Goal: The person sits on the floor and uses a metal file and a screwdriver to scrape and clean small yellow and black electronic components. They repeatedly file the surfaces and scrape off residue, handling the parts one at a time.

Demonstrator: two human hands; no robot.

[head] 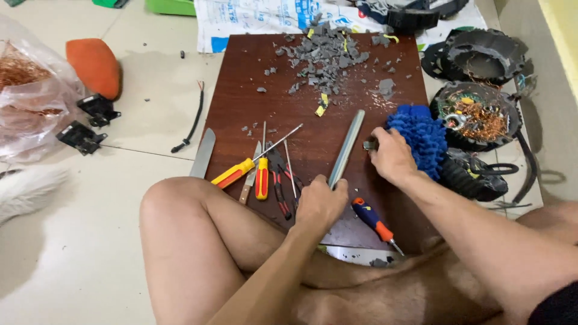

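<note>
Two bare hands work over a dark wooden board point(241, 96) lying on the tiled floor point(144, 114); the left hand point(320, 201) has its fingers wrapped around the near end of a long grey metal bar point(347, 146), which lies tilted across the board and points away toward a heap of grey shards point(325, 57); the right hand point(391, 157) pinches a small dark piece point(369, 144) just beside the bar — fingers narrow, closed on it; a blue fuzzy cloth point(421, 135) touches the back of that hand; left of the bar lie two yellow screwdrivers point(259, 174), red-handled pliers point(280, 186) and a flat blade point(203, 153) at the board's edge; a blue-and-orange screwdriver point(373, 221) lies near the left hand; round black motor parts with copper winding point(478, 117) sit right of the board; a clear bag of copper wire point(24, 90) rests far left — beside an orange pad point(95, 65).
</note>
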